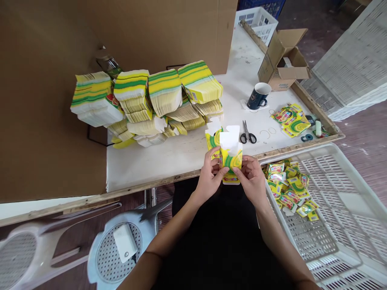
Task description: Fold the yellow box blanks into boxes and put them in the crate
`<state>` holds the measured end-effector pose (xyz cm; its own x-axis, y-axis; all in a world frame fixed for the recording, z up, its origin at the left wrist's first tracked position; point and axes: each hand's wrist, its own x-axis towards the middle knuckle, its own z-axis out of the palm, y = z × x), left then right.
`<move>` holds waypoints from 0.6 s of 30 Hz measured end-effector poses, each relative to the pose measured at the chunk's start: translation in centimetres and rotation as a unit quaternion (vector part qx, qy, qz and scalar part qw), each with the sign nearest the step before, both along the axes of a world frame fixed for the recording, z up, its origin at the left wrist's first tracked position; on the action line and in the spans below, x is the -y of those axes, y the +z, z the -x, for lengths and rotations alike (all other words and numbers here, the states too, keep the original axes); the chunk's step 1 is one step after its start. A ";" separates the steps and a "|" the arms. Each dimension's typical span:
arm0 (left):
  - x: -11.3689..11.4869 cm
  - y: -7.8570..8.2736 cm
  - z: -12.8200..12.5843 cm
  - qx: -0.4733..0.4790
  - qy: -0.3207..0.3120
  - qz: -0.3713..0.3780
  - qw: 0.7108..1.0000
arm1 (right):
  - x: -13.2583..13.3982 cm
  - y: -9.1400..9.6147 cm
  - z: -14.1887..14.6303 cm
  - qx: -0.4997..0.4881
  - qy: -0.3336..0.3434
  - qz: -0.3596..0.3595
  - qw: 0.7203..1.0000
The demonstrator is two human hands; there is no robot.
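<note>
Between my two hands is a small yellow-and-green printed carton (231,159), its white top flaps standing up and its printed bottom flap pointing toward me. My left hand (208,177) pinches its left edge, thumb on the front. The thumb and fingers of my right hand (252,177) close on its right edge. Just behind my left fingers, more flat cartons (213,139) lie on the table. Black-handled scissors (248,135) rest on the table beyond my right hand.
Bundled carton blanks (166,94) are piled at the back left. A dark mug (259,96), a cardboard box (281,64) and loose printed cartons (293,121) are on the right. A white plastic crate (326,169) holds folded cartons. A stool (113,249) bears a white phone-like object (125,243).
</note>
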<state>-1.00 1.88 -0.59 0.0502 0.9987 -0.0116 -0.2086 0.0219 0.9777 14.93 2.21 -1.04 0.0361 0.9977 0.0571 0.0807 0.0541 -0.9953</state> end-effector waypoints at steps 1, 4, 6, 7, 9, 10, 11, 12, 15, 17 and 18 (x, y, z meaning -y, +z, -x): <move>0.1 0.2 0.2 -0.001 -0.025 -0.004 1.000 | -0.1 0.2 -0.3 0.014 0.016 -0.011 1.000; 0.1 0.6 0.7 0.002 -0.083 -0.004 0.997 | -0.6 0.8 -1.3 0.034 0.064 -0.035 0.997; 0.1 0.7 0.9 0.009 -0.104 0.005 0.995 | -0.8 1.1 -1.9 0.041 0.088 -0.041 0.994; 0.2 0.6 0.9 0.014 -0.113 0.011 0.993 | -0.9 1.2 -2.1 0.044 0.097 -0.042 0.993; 0.3 0.5 0.9 0.023 -0.136 0.024 0.990 | -1.0 1.3 -2.6 0.054 0.106 -0.041 0.992; 0.4 0.4 0.9 0.027 -0.146 0.029 0.988 | -1.0 1.4 -2.8 0.062 0.108 -0.042 0.991; 0.5 0.3 0.8 0.030 -0.156 0.032 0.987 | -1.0 1.5 -2.9 0.071 0.110 -0.044 0.990; 0.6 0.2 0.8 0.033 -0.164 0.034 0.985 | -1.0 1.5 -3.0 0.078 0.109 -0.046 0.990; 0.7 0.3 0.7 0.052 -0.174 0.048 0.982 | -1.0 1.6 -3.1 0.091 0.098 -0.075 0.988; 0.6 0.4 0.7 0.062 -0.182 0.065 0.979 | -1.1 1.4 -3.0 0.090 0.088 -0.099 0.987; 0.5 0.4 0.7 0.062 -0.187 0.070 0.978 | -1.1 1.2 -2.9 0.082 0.077 -0.103 0.988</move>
